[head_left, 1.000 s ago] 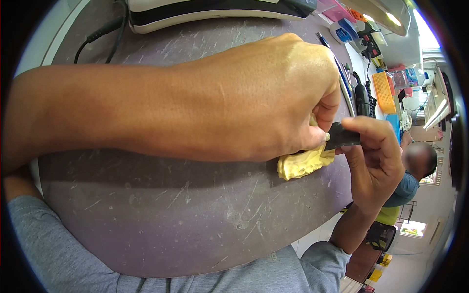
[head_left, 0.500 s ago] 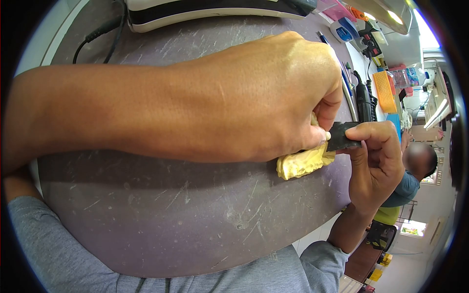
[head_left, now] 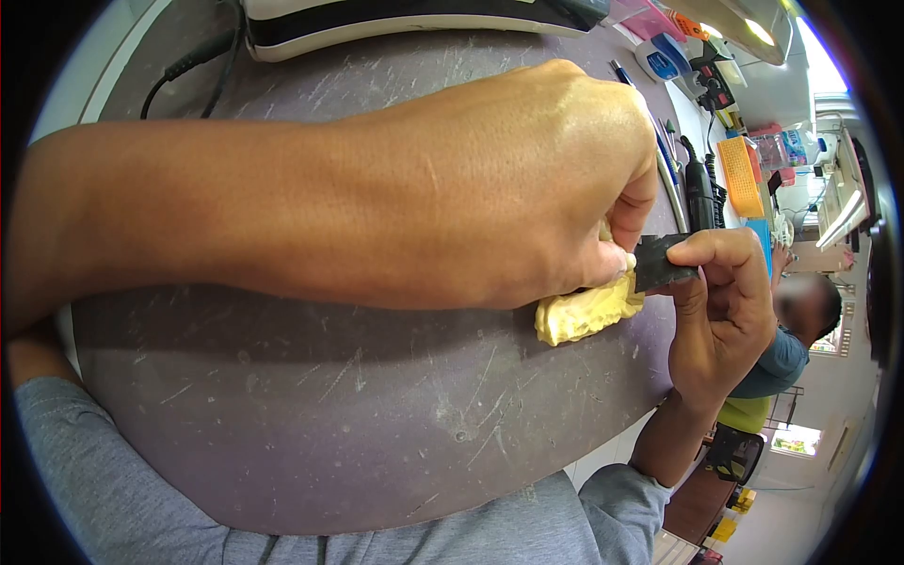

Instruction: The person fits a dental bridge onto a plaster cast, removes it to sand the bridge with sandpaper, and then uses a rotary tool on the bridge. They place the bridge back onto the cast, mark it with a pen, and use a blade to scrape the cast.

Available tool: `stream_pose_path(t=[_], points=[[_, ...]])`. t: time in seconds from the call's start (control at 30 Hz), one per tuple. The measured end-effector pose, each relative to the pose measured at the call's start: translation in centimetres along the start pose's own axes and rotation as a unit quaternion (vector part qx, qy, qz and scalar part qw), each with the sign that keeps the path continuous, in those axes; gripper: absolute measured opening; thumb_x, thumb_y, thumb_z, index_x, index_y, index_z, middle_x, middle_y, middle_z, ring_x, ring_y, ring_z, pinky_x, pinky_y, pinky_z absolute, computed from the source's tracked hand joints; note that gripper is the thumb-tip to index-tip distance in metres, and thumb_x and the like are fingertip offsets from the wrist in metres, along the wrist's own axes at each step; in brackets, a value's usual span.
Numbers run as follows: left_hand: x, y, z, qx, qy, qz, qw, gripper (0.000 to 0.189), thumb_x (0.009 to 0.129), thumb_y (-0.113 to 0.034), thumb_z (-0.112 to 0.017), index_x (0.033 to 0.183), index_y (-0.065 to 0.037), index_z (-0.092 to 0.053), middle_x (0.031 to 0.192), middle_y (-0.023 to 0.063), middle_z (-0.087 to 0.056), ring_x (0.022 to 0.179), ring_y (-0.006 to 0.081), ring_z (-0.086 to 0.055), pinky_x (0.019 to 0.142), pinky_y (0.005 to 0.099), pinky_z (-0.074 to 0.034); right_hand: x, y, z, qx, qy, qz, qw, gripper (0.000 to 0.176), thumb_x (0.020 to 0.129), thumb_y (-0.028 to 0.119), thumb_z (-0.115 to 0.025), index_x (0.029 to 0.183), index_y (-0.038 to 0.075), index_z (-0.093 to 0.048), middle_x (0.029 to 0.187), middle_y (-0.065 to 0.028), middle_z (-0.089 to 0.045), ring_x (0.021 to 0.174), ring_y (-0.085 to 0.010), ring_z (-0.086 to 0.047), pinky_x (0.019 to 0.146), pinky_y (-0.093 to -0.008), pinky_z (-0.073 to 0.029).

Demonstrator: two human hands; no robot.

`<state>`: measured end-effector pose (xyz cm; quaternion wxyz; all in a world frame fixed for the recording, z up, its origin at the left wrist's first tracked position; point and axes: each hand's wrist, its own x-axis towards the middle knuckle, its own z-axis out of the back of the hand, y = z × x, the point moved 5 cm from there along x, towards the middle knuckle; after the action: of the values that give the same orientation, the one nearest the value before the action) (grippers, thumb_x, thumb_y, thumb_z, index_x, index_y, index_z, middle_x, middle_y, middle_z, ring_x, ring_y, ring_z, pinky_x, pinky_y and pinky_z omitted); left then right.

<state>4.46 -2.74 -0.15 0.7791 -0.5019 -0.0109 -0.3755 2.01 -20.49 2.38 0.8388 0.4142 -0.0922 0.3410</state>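
My left hand (head_left: 584, 179) reaches across from the left, its back toward me and its fingers closed around a yellow dental cast (head_left: 589, 315). A row of moulded teeth shows along the cast's lower side, while my hand hides its upper part. By the left thumb tip is a small pale spot, perhaps a tooth or the nail. My right hand (head_left: 720, 311) pinches a small piece of black sandpaper (head_left: 662, 263) between thumb and fingers. The sheet's left edge meets the cast close to the left fingertips; whether it presses on a tooth cannot be made out.
Both hands work above a scratched grey tabletop (head_left: 377, 414). A white and black device (head_left: 414, 28) stands at the far edge with a cable. Beyond the hands lie a black handpiece (head_left: 700, 193), slim tools, an orange basket (head_left: 741, 177) and a blue-and-white jar (head_left: 663, 58). Another person (head_left: 786, 358) sits at right.
The sandpaper and the right hand have shifted very slightly. My left hand keeps its hold on the cast, almost still.
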Motion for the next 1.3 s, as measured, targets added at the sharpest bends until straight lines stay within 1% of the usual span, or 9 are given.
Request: stream_pose_path(t=[0.27,0.33,0.4,0.53,0.6,0.67,0.73,0.93,1.3], points=[[-0.4,0.1,0.5,0.028,-0.005,-0.03,0.999,0.02,0.076,-0.007,-0.069,0.087,0.01,-0.068,0.081,0.0237,-0.069,0.079,0.0333,-0.07,0.071,0.0384,-0.055,0.6,-1.0,1.1,0.043,-0.067,-0.02,0.997,0.008,0.097,-0.001,-0.056,0.1,-0.007,-0.061,0.095,-0.0132,-0.067,0.08,-0.0144,-0.067,0.071,-0.0259,-0.057],[-0.6,0.5,0.6,0.011,0.018,-0.03,0.999,0.022,0.079,-0.006,-0.07,0.099,0.002,-0.064,0.09,0.0098,-0.065,0.083,0.0176,-0.062,0.076,0.0303,-0.051,0.9,-1.8,1.4,-0.089,-0.004,-0.013,0.996,0.013,0.095,-0.004,-0.057,0.104,-0.004,-0.066,0.101,-0.0136,-0.069,0.084,-0.0146,-0.066,0.073,-0.0263,-0.054],[-1.1,0.5,0.8,-0.01,0.021,-0.015,1.0,0.025,0.079,-0.002,-0.067,0.104,0.001,-0.061,0.094,0.0085,-0.064,0.086,0.0158,-0.061,0.08,0.0293,-0.051,1.3,-1.8,1.3,-0.135,0.044,-0.018,0.99,0.021,0.091,-0.006,-0.059,0.107,0.0,-0.07,0.106,-0.0126,-0.069,0.088,-0.0154,-0.065,0.074,-0.0267,-0.053],[-1.0,0.5,1.0,-0.036,0.017,0.01,0.999,0.03,0.081,0.008,-0.062,0.11,0.0,-0.057,0.103,0.0067,-0.062,0.091,0.0127,-0.061,0.088,0.0267,-0.053,1.2,-1.1,1.4,-0.222,-0.048,-0.016,0.974,0.023,0.087,-0.005,-0.063,0.108,0.002,-0.07,0.112,-0.0117,-0.066,0.093,-0.0174,-0.065,0.078,-0.0261,-0.053],[-0.9,0.5,1.1,-0.062,0.023,0.037,0.997,0.026,0.082,0.006,-0.064,0.107,0.0,-0.058,0.101,0.0061,-0.063,0.092,0.0122,-0.062,0.088,0.0264,-0.053,1.0,-0.3,1.7,-0.187,-0.071,0.031,0.979,0.023,0.087,-0.004,-0.065,0.108,0.001,-0.07,0.109,-0.0126,-0.067,0.095,-0.0173,-0.065,0.078,-0.0266,-0.053],[-0.8,0.4,1.2,-0.087,0.028,0.064,0.994,0.023,0.083,0.005,-0.066,0.104,0.0,-0.058,0.1,0.0054,-0.064,0.092,0.0117,-0.063,0.088,0.0261,-0.053,0.8,0.2,1.8,-0.116,-0.051,-0.004,0.992,0.019,0.086,-0.002,-0.066,0.104,-0.002,-0.07,0.102,-0.0129,-0.069,0.093,-0.0165,-0.066,0.077,-0.0264,-0.053],[-0.8,0.4,1.5,-0.053,0.019,0.073,0.996,0.017,0.082,0.002,-0.071,0.095,0.001,-0.061,0.094,0.0045,-0.066,0.091,0.0115,-0.065,0.084,0.0257,-0.055,0.8,0.5,0.8,-0.065,0.074,-0.068,0.993,0.017,0.092,0.0,-0.062,0.107,-0.007,-0.066,0.104,-0.0145,-0.067,0.099,-0.0182,-0.064,0.087,-0.0278,-0.051],[-0.8,0.7,1.7,-0.044,0.0,0.042,0.998,0.016,0.081,0.001,-0.071,0.093,0.002,-0.061,0.092,0.0056,-0.066,0.09,0.0128,-0.065,0.083,0.0267,-0.054,1.4,0.6,-0.5,-0.056,0.082,-0.07,0.993,0.014,0.091,-0.001,-0.063,0.101,-0.009,-0.068,0.098,-0.0143,-0.067,0.089,-0.0167,-0.063,0.08,-0.0249,-0.049],[-0.7,0.9,1.7,-0.045,-0.024,0.003,0.999,0.014,0.08,-0.001,-0.071,0.09,0.002,-0.061,0.089,0.0075,-0.065,0.086,0.015,-0.064,0.08,0.0285,-0.053,1.3,0.5,-0.9,-0.074,0.097,-0.006,0.993,0.015,0.087,-0.003,-0.067,0.101,-0.008,-0.068,0.095,-0.0135,-0.068,0.089,-0.0162,-0.064,0.079,-0.025,-0.049]])
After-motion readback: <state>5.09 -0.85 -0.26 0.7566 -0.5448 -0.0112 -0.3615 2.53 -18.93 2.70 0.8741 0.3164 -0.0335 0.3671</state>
